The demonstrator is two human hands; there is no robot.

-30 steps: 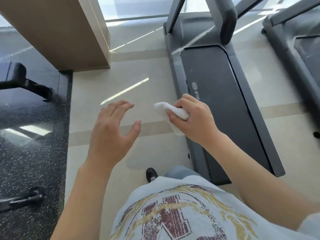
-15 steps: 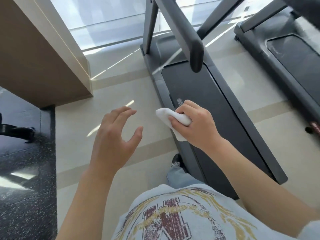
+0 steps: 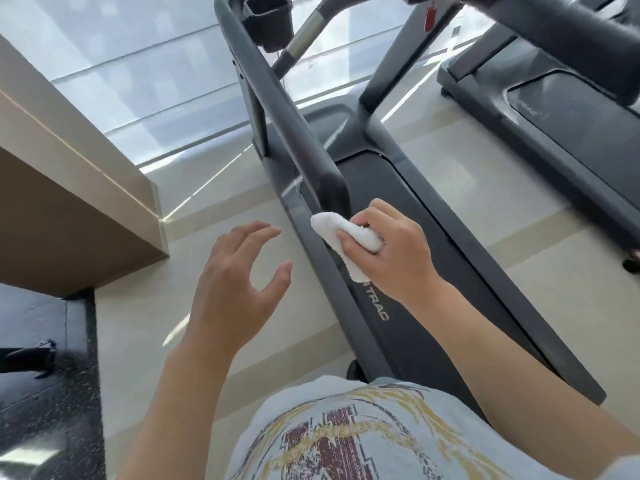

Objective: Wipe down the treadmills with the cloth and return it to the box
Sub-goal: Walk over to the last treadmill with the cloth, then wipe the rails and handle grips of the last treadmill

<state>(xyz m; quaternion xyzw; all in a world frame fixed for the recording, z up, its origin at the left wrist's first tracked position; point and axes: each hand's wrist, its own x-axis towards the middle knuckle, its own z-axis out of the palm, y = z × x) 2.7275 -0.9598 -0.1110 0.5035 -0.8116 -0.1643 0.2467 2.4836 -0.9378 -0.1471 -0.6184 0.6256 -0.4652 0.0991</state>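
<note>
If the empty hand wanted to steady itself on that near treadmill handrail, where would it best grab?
Probably the rounded end of the handrail, closing from above and its left. The bar is thick and padded-looking, slopes toward the person, and the left hand is open beside it, while the right hand holds the cloth.

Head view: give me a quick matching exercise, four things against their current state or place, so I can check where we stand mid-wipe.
Things:
1. cloth
2. left hand
3. right hand
4. handrail

States or places:
A. fingers spread, holding nothing, above the pale floor
B. dark grey bar ending just beyond the cloth
C. white, bunched up, held over the treadmill's left edge
D. fingers curled round the cloth

Pairs: 1-C, 2-A, 3-D, 4-B
</note>
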